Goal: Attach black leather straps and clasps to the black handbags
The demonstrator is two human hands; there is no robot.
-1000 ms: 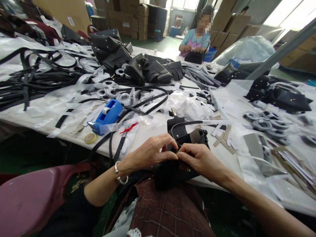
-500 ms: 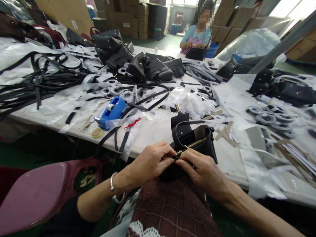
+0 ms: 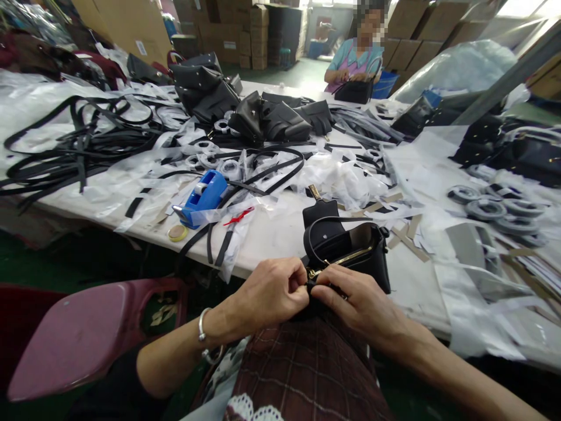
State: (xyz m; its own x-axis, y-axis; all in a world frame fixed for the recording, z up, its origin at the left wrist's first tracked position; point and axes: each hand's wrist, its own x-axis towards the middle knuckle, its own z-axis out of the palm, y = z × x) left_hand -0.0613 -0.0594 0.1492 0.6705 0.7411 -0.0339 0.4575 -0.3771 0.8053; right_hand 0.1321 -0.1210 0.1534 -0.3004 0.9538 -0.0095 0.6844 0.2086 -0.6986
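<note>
A black handbag (image 3: 372, 266) with a gold zipper rests at the table's front edge, its mouth partly unzipped and its flap laid back with a gold clasp on the end. My right hand (image 3: 350, 289) grips the bag's near end by the zipper, thumb and fingers pinched together. Beside it, my left hand (image 3: 278, 289) is closed in a pinch at the same corner. Whatever sits between the left fingertips is too small or hidden to make out. The bag's lower near side is covered by my hands.
On the white table (image 3: 267, 234) lie a blue tape dispenser (image 3: 204, 199), a tape roll (image 3: 177, 233), a red tool (image 3: 239, 216) and black straps (image 3: 87, 146). More black bags (image 3: 280, 120) are piled behind. Across the table sits a person (image 3: 357, 64) with a bag. A pink chair (image 3: 79, 333) stands left.
My left fingers have curled in more and shifted slightly at the bag's corner, leaving the gold zipper end more visible. My right hand keeps its grip. The view has turned slightly left.
</note>
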